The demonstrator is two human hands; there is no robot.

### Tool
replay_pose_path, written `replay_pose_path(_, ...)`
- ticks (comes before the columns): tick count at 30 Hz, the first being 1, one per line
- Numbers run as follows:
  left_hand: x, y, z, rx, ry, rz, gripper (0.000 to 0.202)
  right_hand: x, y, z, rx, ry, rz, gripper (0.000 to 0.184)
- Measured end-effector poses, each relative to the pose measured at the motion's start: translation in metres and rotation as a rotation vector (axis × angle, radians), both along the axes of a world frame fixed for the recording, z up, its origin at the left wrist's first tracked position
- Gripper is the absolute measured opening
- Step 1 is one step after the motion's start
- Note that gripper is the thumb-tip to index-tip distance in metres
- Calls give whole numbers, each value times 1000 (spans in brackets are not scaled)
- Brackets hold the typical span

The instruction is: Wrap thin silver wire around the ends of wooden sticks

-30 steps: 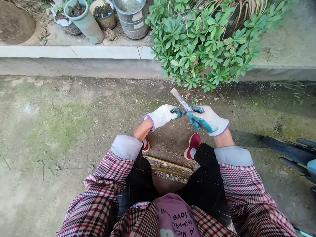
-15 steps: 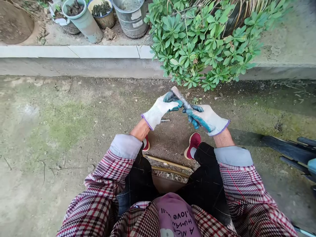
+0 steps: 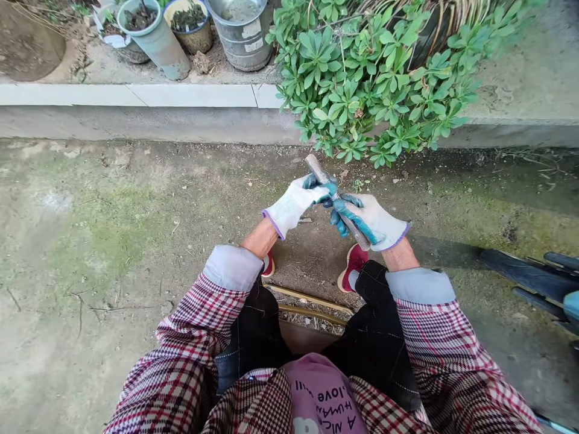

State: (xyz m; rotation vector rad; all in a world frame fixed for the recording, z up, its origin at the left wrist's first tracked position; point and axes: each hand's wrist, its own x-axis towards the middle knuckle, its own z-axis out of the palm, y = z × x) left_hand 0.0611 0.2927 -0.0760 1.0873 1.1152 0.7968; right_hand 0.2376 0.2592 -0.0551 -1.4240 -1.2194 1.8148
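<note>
Both my hands wear white gloves with blue-green coated palms and purple cuffs. Between them slants a grey-brown stick (image 3: 316, 169), its upper end pointing up and left. My left hand (image 3: 310, 196) is closed round the upper half. My right hand (image 3: 362, 217) grips the lower part, and the lower end sticks out below its palm. Silvery winding, apparently wire, shows near the middle, mostly covered by my fingers. On the ground behind my left hand lies a short silvery piece (image 3: 306, 220), partly hidden and too small to name.
A leafy green plant (image 3: 344, 90) hangs over the white-tiled ledge (image 3: 194, 95) in front. A metal bucket (image 3: 242, 39) and several pots (image 3: 156, 42) stand on that ledge. Red shoes (image 3: 355, 265) are below me, with a brass-coloured bar (image 3: 312, 297) between my legs. A dark wheel (image 3: 511, 268) is at right.
The stick has shifted; more of its upper end shows, and its lower end now appears below my right hand. My right hand has moved slightly left, closer to my left hand.
</note>
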Motion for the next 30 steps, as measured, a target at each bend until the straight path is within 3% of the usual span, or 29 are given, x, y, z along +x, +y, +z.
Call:
replay_pose_path(3,4,-4,-1,-60,-59,38,7,-6,1,-3,13,4,0,28)
replay_pose_path(8,2,1,-2,-109,52,76,18,-9,2,-11,18,60,41,37)
replay_pose_path(13,-13,4,-2,104,270,121,17,-12,7,-13,18,7,-87,31)
replay_pose_path(16,-16,0,-7,173,426,67,25,-12,11,-18,48,-105,-145,22)
replay_pose_path(18,-11,-4,-13,95,328,11,25,-11,11,-22,156,-260,-74,17)
replay_pose_path(20,-2,-7,-19,-7,172,5,22,-11,10,-25,272,-410,83,13)
replay_pose_path(23,4,-9,-19,-107,43,35,23,-6,7,-24,295,-409,220,11)
replay_pose_path(28,-10,-6,6,-237,-13,1,17,12,14,-22,191,-214,-140,35)
replay_pose_path(30,-13,-7,16,-247,-5,-64,22,13,18,-26,236,-238,-185,40)
